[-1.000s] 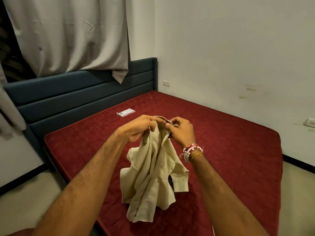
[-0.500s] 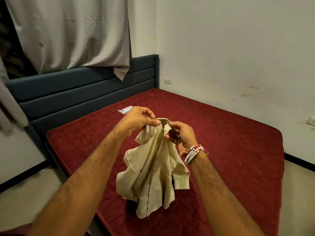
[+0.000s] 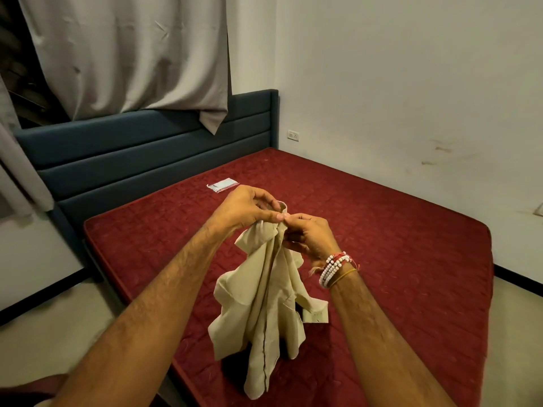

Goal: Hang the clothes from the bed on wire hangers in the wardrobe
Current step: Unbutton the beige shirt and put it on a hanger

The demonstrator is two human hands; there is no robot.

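A cream shirt [image 3: 264, 312] hangs in the air over the red mattress [image 3: 396, 259], its lower hem just above the bed's near edge. My left hand [image 3: 244, 210] pinches the top of the shirt near the collar from the left. My right hand [image 3: 305, 239], with bead bracelets on the wrist, pinches the same top edge from the right, fingertips meeting the left hand's. No hanger and no wardrobe are in view.
A dark blue padded headboard [image 3: 141, 160] stands behind the bed, with a grey curtain [image 3: 132, 54] hanging over it. A small clear packet [image 3: 222, 185] lies on the mattress near the headboard. White walls bound the right side; pale floor runs along the left.
My hands have drawn together again at the shirt's top after parting slightly. The shirt hangs a little higher and straighter than before.
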